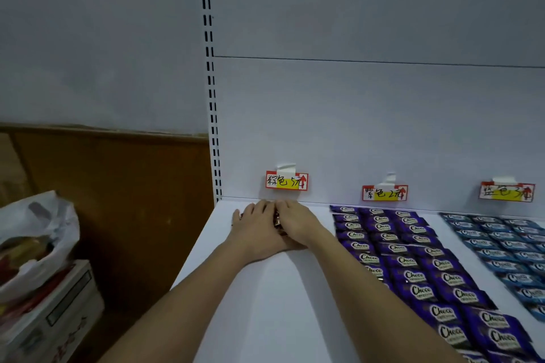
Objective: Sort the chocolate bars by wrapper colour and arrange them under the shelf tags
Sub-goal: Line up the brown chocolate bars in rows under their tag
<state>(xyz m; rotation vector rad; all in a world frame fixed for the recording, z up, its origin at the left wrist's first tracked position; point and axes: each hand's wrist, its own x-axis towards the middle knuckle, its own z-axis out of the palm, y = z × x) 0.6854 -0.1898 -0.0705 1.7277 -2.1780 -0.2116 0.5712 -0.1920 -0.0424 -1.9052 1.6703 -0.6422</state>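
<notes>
fingers (267, 209) of both hands flat over brown bars (277, 219), by shelf's (265, 303) back-left corner

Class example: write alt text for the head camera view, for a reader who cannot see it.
Two hands, left hand and right hand, press together over brown-wrapped bars on a white shelf beneath the leftmost tag. Purple bars and blue bars lie in rows to the right.

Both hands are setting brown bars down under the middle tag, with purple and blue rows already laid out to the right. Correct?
Not quite. The head view shows the left hand and right hand on the brown bars under the leftmost tag, not the middle one. The purple rows and blue rows do lie to the right.
</notes>
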